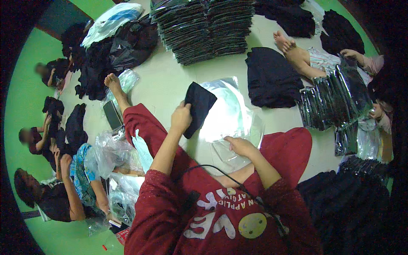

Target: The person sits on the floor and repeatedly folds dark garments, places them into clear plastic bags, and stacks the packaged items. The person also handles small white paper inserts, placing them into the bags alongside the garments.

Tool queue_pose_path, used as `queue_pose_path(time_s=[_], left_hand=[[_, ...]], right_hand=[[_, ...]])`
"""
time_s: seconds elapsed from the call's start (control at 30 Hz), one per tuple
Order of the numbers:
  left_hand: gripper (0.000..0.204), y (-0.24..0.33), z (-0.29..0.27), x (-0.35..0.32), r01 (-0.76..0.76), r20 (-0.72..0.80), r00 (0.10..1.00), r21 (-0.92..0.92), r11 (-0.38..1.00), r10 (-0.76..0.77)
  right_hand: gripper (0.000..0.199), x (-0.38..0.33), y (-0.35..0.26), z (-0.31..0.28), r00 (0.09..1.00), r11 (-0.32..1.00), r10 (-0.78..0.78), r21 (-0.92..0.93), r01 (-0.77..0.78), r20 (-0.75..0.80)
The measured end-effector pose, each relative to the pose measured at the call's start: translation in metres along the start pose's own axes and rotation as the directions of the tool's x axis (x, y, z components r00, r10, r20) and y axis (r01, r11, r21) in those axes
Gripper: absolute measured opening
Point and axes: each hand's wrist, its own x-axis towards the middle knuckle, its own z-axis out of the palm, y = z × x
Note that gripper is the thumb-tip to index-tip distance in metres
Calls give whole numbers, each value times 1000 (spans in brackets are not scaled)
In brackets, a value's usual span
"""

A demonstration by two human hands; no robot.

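Held up in front of me is a folded black cloth [199, 108], gripped along its left edge by my left hand [181, 118]. Clear plastic bags [225, 102] lie in a pile on the floor between my legs, bright with glare. At their near edge my right hand [241, 147] has its fingers closed on a clear plastic bag [221, 152]. The cloth is above and left of the pile, outside the bags. How many bags the right fingers hold is hidden by the shine.
Tall stacks of bagged black items [204, 32] stand ahead. A black cloth pile [272, 78] lies to the right, near another person's feet [293, 49] and packed bundles [331, 102]. By my left leg are a dark phone [112, 114] and loose plastic [112, 148]; people sit along the left.
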Motion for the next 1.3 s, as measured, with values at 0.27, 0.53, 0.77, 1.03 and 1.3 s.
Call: queue_pose_path(time_s=[0.27,0.53,0.77,1.03,1.3], left_hand=[[41,13,8,-24,-180,-90,979,46,983,184],[32,-12,-10,-7,-60,50,996,-230,971,73],[34,-1,18,-38,-280,18,958,271,921,286],[44,-4,6,-33,-212,132,973,164,963,191],[42,2,-96,-65,27,274,945,-614,789,181]], right_hand=[[38,0,4,3,998,999,-39,21,40,-56],[39,-1,2,0,999,999,-11,52,13,-39],[40,0,5,2,999,999,-14,41,16,-51],[40,3,6,5,999,1000,8,14,-7,-33],[44,-17,-16,-33,980,956,-100,257,142,-170]])
